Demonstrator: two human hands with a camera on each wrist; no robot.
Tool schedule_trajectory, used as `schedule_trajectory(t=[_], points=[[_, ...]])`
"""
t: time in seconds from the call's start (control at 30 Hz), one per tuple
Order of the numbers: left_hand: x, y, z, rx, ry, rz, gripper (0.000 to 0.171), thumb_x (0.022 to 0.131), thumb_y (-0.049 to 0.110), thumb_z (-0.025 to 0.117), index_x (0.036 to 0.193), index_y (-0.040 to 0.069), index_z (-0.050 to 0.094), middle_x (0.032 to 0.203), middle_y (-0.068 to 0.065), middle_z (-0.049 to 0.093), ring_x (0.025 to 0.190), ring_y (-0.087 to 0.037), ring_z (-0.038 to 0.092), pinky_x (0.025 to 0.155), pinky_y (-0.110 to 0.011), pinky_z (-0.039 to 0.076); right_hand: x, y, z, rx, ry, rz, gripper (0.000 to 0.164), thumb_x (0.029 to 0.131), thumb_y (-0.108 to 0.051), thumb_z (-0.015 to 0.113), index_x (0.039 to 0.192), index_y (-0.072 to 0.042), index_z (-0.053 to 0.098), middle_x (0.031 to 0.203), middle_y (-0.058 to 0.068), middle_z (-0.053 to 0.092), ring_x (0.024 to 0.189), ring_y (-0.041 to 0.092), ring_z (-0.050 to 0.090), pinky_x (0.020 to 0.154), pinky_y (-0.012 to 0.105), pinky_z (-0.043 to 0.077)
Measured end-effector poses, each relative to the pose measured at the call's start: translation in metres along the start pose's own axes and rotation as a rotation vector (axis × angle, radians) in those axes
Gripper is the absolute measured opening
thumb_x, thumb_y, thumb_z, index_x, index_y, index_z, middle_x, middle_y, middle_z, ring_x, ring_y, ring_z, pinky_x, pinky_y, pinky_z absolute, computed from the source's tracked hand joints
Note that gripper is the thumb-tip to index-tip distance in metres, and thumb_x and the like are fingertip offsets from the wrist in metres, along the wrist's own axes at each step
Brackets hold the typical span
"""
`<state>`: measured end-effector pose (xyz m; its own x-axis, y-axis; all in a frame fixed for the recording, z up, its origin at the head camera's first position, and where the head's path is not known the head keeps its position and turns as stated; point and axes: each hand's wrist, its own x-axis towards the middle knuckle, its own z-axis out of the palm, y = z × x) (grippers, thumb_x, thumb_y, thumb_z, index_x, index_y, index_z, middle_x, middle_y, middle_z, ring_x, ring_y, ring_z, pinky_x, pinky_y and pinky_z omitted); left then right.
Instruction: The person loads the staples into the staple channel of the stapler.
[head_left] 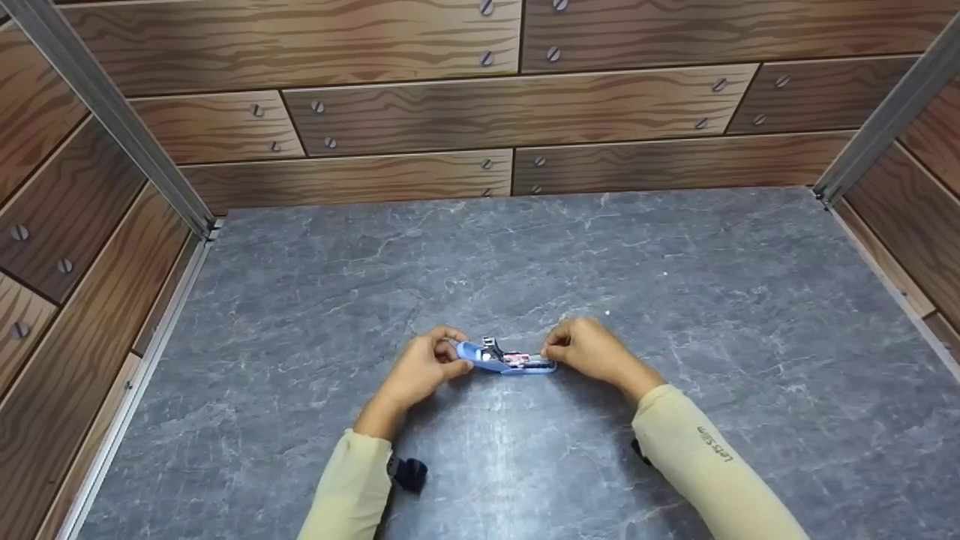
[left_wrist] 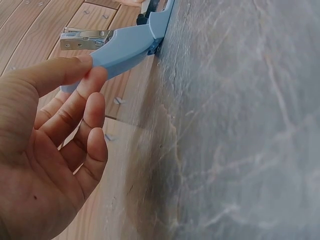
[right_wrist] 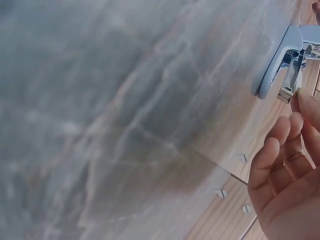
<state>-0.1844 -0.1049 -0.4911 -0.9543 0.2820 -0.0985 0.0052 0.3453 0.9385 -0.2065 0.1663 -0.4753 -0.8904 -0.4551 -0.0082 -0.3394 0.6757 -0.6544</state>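
A light blue stapler (head_left: pixel 491 361) is spread open low over the grey tabletop, its metal parts exposed. My left hand (head_left: pixel 429 367) pinches the blue cover (left_wrist: pixel 127 47) between thumb and fingers at the left end. A metal piece (left_wrist: pixel 82 39) sticks out above that cover in the left wrist view. At the other end, my right hand (head_left: pixel 592 350) has thumb and forefinger pinched at the tip of the metal staple rail (right_wrist: pixel 291 80). Cannot tell whether a small staple strip is also between those fingertips. Beneath the rail lies the blue base (right_wrist: pixel 272 72).
The grey marbled tabletop (head_left: pixel 337 285) stretches out on all sides of the hands. Wood-patterned walls (head_left: pixel 420 112) with metal corner posts (head_left: pixel 127 127) enclose it at the back and sides. A tiny white speck (head_left: pixel 607 313) lies beyond the right hand.
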Motion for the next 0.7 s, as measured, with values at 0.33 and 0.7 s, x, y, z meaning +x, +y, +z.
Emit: schedule_trajectory(t=[0.33, 0.7], points=[[0.0006, -0.0005, 0.0007, -0.008, 0.0, -0.013, 0.034, 0.079, 0.002, 0.072, 0.11, 0.002, 0.06, 0.072, 0.002, 0.06, 0.059, -0.008, 0.047, 0.052, -0.018, 0.038, -0.0012, -0.0029, 0.0004, -0.103, 0.008, 0.005, 0.008, 0.084, -0.013, 0.067, 0.082, -0.011, 0.075, 0.083, 0.002, 0.073, 0.078, 0.013, 0.062, 0.073, 0.035, 0.051], [-0.0001, 0.0013, 0.0002, 0.008, 0.005, -0.004, 0.033, 0.079, 0.003, 0.073, 0.11, 0.002, 0.06, 0.071, 0.003, 0.059, 0.058, -0.008, 0.045, 0.052, -0.018, 0.036, -0.0003, -0.0034, 0.0014, -0.142, 0.013, 0.025, 0.008, 0.085, -0.017, 0.069, 0.082, -0.013, 0.074, 0.081, -0.001, 0.072, 0.073, 0.008, 0.058, 0.071, 0.033, 0.05]])
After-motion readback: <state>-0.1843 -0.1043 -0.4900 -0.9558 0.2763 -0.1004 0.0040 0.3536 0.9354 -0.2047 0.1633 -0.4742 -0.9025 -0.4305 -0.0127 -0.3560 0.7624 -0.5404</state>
